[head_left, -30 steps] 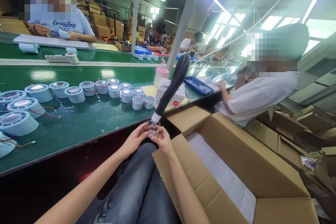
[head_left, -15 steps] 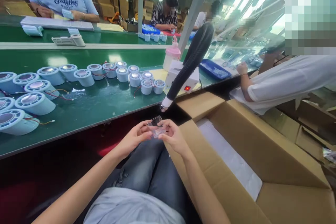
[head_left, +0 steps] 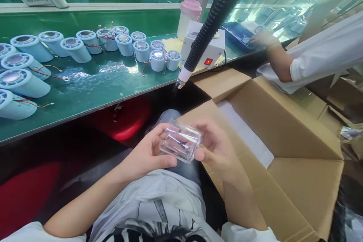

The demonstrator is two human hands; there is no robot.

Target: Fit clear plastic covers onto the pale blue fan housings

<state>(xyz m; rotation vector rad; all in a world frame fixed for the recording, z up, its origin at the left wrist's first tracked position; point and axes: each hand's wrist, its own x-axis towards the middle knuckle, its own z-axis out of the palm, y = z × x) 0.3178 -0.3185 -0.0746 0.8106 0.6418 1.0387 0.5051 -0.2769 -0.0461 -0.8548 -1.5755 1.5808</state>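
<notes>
A clear plastic case point(head_left: 181, 141), hollow and box-like, is held over my lap. My left hand point(head_left: 154, 147) grips its left end, thumb along the front lower edge and fingers behind. At the right end, my right hand point(head_left: 217, 145) pinches it between thumb and fingers; this hand is slightly blurred and its fingertips are partly hidden. Just above and beyond the case hangs the white-and-metal nozzle point(head_left: 183, 77) of a black corrugated hose point(head_left: 211, 19), apart from both hands.
Light-blue cylindrical housings point(head_left: 76, 50) with thin wires stand on the green bench point(head_left: 93, 87). A white box with a red switch point(head_left: 208, 61) and a pink-capped bottle point(head_left: 190, 11) are behind the hose. An open cardboard carton point(head_left: 286, 121) sits at right, beside a co-worker's arm point(head_left: 279, 58).
Both hands have brought the clear case closer to my body and turned it. My view has tilted further down. The co-worker's hand at right has reached toward the blue tray.
</notes>
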